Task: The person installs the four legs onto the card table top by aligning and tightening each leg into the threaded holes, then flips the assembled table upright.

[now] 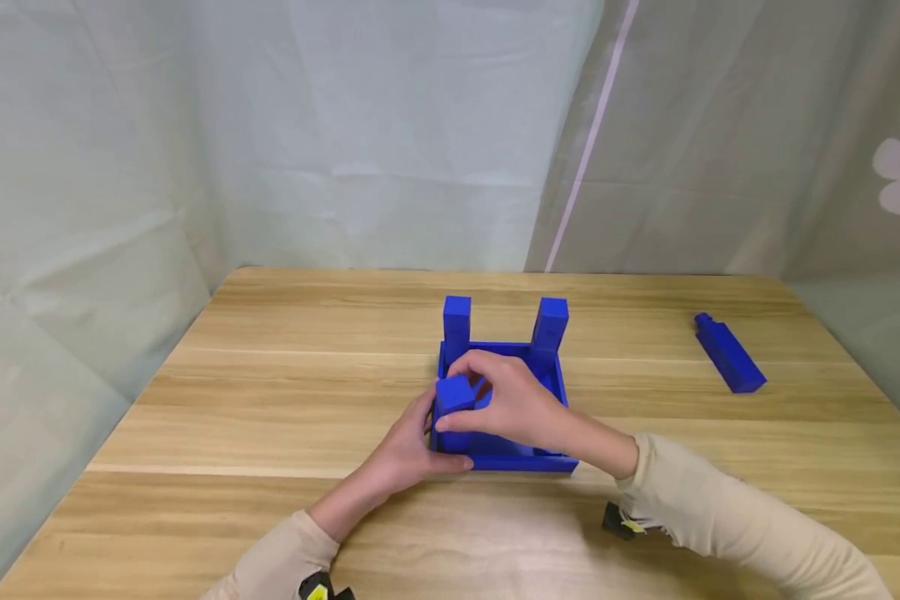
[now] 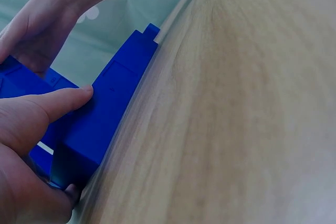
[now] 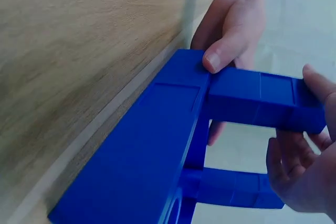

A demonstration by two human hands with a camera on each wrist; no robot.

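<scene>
Two hands on one blue frame at mid-table; two posts already stand at its far corners. Left hand clamps the near-left corner, thumb on the wall, probably to steady it. Right hand pinches a blue post upright at that corner, apparently seating it. Socket itself is hidden. Spare post lies well apart, right.
</scene>
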